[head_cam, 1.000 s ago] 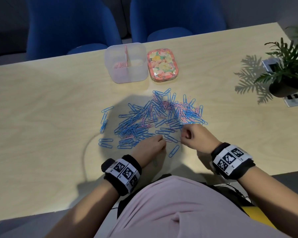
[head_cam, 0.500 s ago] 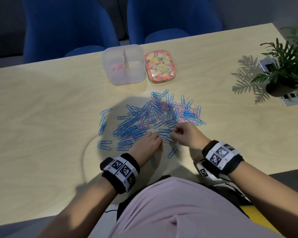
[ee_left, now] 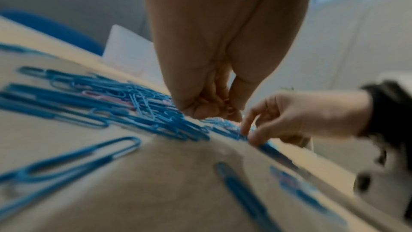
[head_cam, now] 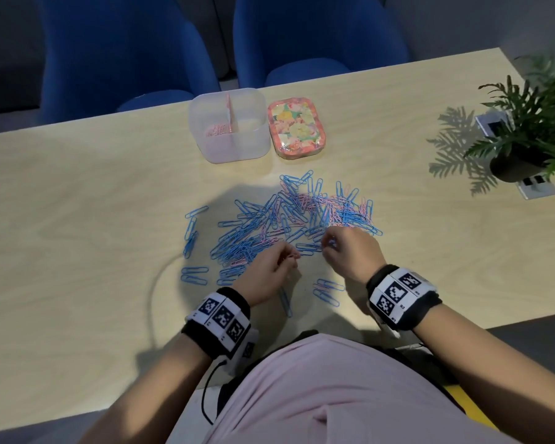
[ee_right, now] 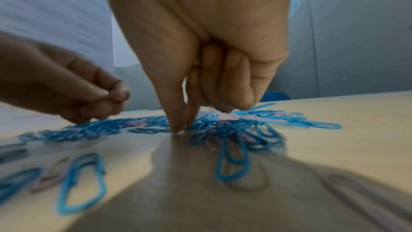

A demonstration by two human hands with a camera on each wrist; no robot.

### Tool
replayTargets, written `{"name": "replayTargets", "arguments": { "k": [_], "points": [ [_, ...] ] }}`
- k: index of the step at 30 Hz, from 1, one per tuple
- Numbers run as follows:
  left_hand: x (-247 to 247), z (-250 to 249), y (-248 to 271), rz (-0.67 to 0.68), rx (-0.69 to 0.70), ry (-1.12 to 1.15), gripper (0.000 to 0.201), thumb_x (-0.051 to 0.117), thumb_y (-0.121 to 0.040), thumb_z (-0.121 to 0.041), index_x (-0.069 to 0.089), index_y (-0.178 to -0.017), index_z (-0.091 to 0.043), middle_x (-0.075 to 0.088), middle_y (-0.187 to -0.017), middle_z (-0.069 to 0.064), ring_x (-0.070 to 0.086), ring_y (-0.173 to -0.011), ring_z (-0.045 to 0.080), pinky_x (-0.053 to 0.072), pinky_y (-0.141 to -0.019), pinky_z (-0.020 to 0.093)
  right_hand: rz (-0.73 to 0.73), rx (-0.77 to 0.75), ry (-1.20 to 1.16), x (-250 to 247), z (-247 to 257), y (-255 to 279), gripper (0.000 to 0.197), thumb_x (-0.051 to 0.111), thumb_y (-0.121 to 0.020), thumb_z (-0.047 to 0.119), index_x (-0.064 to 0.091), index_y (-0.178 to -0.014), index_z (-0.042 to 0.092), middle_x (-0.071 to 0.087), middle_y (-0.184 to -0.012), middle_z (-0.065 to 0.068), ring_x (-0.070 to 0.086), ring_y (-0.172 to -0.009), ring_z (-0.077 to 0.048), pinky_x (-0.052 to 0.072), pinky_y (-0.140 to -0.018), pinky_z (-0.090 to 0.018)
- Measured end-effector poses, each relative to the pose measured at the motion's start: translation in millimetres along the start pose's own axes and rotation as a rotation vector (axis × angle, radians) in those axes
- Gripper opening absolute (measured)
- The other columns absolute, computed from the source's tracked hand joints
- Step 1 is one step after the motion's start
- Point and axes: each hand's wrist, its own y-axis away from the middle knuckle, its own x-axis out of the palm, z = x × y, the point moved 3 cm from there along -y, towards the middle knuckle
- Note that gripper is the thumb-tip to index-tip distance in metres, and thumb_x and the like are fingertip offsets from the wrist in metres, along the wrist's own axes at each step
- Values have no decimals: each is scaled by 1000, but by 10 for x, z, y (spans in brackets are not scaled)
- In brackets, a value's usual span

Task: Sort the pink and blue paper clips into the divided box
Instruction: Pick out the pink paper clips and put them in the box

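Note:
A mixed heap of blue and pink paper clips [head_cam: 289, 216] is spread over the middle of the wooden table [head_cam: 77, 219]. Behind it stands the clear divided box [head_cam: 237, 149], with a few pink clips [head_cam: 217, 131] in its left compartment. At the heap's near edge my left hand [head_cam: 290, 256] pinches pink clips in curled fingers [ee_left: 223, 107]. Just to its right, my right hand [head_cam: 329, 245] presses thumb and forefinger tips [ee_right: 178, 126] together on a clip in the heap [ee_right: 223, 123]; its colour is unclear.
A floral tin [head_cam: 297, 128] sits right of the box. A potted plant [head_cam: 526, 133] and power sockets [head_cam: 539, 189] are at the far right. Stray blue clips [head_cam: 194, 274] lie left of the heap, others [head_cam: 327, 290] between my wrists. Blue chairs [head_cam: 125, 49] stand beyond the table.
My right hand has slid left, closer to the left hand, and lowered its fingertips onto the heap. The left hand has stayed at the heap's near edge.

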Motion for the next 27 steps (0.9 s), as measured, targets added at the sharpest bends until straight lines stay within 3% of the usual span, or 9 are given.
{"name": "replayTargets", "arguments": {
  "k": [2,4,7,10,14,16,19,23,27],
  "points": [
    [-11,-11,-23,24,-135,255,19,40,-95,-3,49,-93,-20,52,-77,-3,51,-73,10,43,-72,19,27,-8,17,25,-2,-29,7,55,-80,20,61,-84,20,67,-87,-2,59,-91,-27,35,-65,-29],
    [-39,-14,-35,19,-245,400,23,37,-95,0,49,-98,-20,49,-73,-2,48,-65,9,41,-59,15,78,14,-24,40,-46,-62,4,57,-80,20,58,-77,20,65,-81,-3,57,-82,-26,36,-63,-29],
    [-64,-53,-31,27,-305,481,23,40,-92,-2,55,-89,-20,45,-66,-1,43,-57,11,35,-49,17,92,106,-427,12,-151,-75,22,62,-82,15,52,-64,20,57,-63,-10,49,-55,-22,38,-54,-28],
    [-15,-96,-47,79,-140,218,13,53,-92,-18,58,-79,-16,41,-63,-3,37,-56,7,31,-50,13,57,274,-831,-97,-268,-11,26,65,-83,2,54,-62,13,49,-47,-7,39,-36,-12,30,-38,-14],
    [158,-107,-106,149,73,-378,17,65,-81,-36,62,-83,-19,58,-76,-6,53,-72,10,42,-67,27,122,346,-1117,-202,-321,92,22,53,-85,-10,54,-70,6,54,-45,-1,31,-29,-4,22,-32,-9],
    [211,-120,-124,147,127,-539,21,62,-82,-41,63,-90,-21,63,-94,-3,57,-92,15,44,-77,31,142,361,-1142,-205,-340,116,24,46,-84,-17,54,-78,6,54,-43,0,29,-29,-4,20,-33,-8],
    [279,-151,-143,168,198,-614,22,59,-85,-39,62,-98,-21,62,-105,-2,57,-102,17,42,-78,31,151,386,-1149,-170,-339,113,35,36,-78,-19,58,-92,5,48,-40,0,24,-29,-6,16,-36,-8],
    [302,-208,-145,220,240,-702,19,55,-88,-30,62,-102,-19,62,-110,0,56,-106,20,42,-77,33,142,386,-1234,-99,-233,8,30,29,-78,-13,54,-73,3,44,-51,-8,26,-30,-10,17,-38,-14],
    [301,-165,-119,254,211,-710,21,52,-90,-31,58,-103,-15,60,-112,4,55,-107,22,41,-78,33,94,115,-719,-71,14,-173,19,55,-88,9,60,-70,5,40,-48,4,33,-35,-2,25,-42,-20]
  ]
}}
